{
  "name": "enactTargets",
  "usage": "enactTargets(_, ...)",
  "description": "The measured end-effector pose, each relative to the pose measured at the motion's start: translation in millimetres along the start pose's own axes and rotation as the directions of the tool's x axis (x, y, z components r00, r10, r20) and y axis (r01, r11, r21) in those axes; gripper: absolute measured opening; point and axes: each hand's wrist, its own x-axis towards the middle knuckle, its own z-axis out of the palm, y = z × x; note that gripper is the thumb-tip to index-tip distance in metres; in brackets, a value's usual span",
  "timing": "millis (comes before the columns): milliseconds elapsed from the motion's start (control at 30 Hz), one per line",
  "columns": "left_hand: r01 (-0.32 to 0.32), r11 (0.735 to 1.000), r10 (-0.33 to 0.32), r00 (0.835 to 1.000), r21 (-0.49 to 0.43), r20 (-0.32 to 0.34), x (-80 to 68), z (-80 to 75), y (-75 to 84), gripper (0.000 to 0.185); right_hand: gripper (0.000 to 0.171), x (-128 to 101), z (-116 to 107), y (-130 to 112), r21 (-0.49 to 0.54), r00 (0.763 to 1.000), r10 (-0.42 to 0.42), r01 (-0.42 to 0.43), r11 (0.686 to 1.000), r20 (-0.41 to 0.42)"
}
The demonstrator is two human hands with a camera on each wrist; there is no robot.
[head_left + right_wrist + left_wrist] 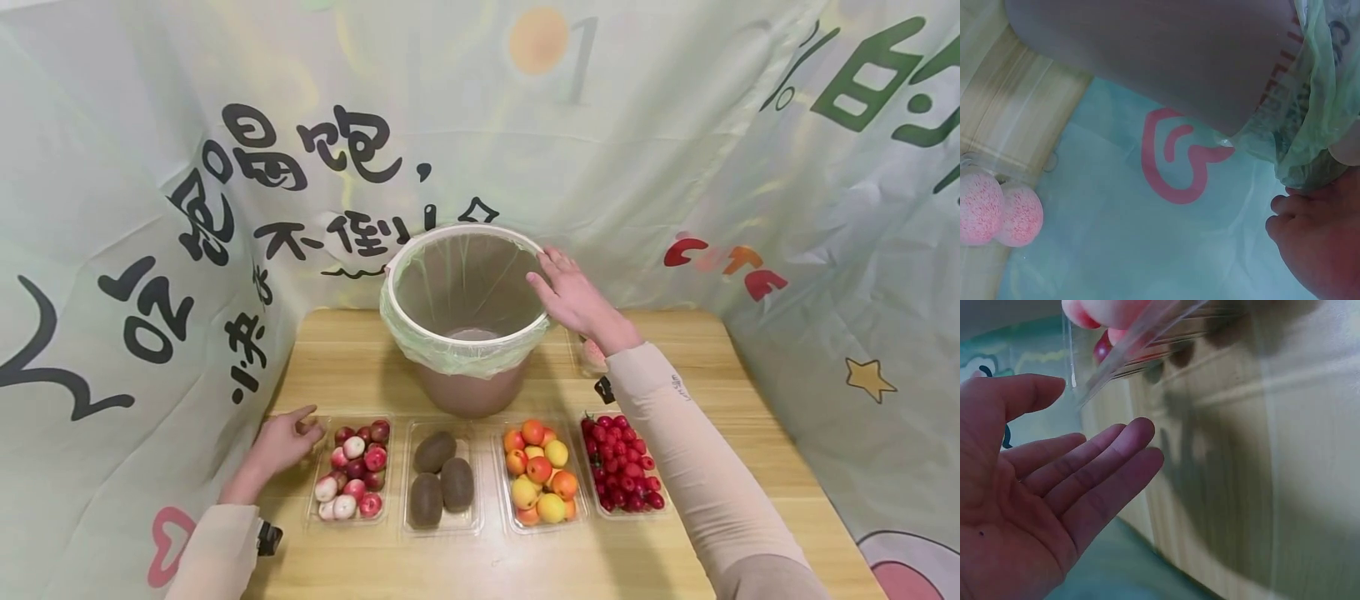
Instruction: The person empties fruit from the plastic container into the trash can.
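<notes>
A brown bin (474,392) lined with a thin green bag (450,357) stands upright at the back of the table. My right hand (573,296) is at its right rim, thumb over the inner side and fingers curled against the outer side. In the right wrist view, curled fingers (1282,205) meet the folded-over bag. My left hand (281,442) hovers palm down beside a clear box (318,508) of small red and pale round fruits (354,468). Its fingers are loosely spread and hold nothing; the left wrist view shows the bare palm close to the box's edge.
To the right of that box are boxes of kiwis (435,482), orange and yellow round fruits (542,468), and red berries (621,462). Pale pink speckled fruits (1019,214) sit behind my right forearm. Printed cloth walls (585,167) enclose the wooden table (337,358).
</notes>
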Motion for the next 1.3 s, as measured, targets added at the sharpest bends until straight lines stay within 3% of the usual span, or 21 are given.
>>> enactTargets(300,0.052,0.997,-0.046,0.995,-0.065,0.085,-4.6,12.4,-0.3,0.057,0.070,-1.6,0.1,-1.3,0.006,1.000,0.008,-0.008,1.000,0.008)
enactTargets(733,0.057,0.996,-0.054,0.997,-0.065,0.054,-7.5,21.2,-1.0,0.029,0.069,-2.4,2.0,-1.8,0.014,1.000,0.018,-0.018,1.000,-0.005)
enactTargets(933,0.105,0.981,-0.092,0.992,-0.165,0.089,-9.2,24.1,-2.5,0.018,0.069,-2.5,3.0,-1.3,0.016,1.000,0.028,-0.028,0.999,-0.003)
enactTargets(1300,0.089,0.982,-0.069,0.990,-0.169,0.121,-7.4,22.7,-2.3,0.028,0.069,-4.0,2.6,-1.9,0.006,1.000,0.028,-0.028,1.000,-0.001)
